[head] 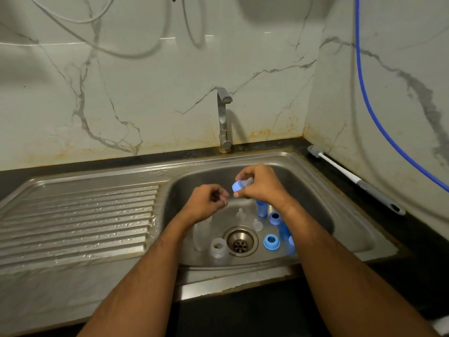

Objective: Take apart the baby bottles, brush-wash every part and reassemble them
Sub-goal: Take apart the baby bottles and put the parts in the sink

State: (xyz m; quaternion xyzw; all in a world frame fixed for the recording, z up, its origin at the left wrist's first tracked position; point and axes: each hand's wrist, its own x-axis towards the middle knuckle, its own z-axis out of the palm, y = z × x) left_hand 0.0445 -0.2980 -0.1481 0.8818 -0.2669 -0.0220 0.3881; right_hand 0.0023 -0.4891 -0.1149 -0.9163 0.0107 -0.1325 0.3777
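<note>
Here, two bare arms are seen reaching from the bottom edge over a steel sink (323,190). A blue collar with a clear teat (240,184) is gripped by the right hand (261,183), the fingers (243,172) curled round it above the basin. The left hand (209,199) is held just beside it, its fingers curled in toward the palm; whether anything small is pinched there cannot be told. Bottle parts are scattered on the basin floor around the drain (240,242): a clear bottle (219,249) standing to the left of the drain, a loose teat (240,214) behind it, another teat (257,224) to its right, a blue ring (271,242) lying flat near the drain, a second ring (275,217) farther back, and a blue bottle (262,209) upright beneath the right wrist. More blue pieces are partly hidden by the right forearm. A tap (223,117) stands behind the basin against a marble wall. A long-handled brush (352,178) lies on the dark counter (413,229) to the right, well apart from the hands. A wet ribbed drainboard (77,222) stretches to the left.
</note>
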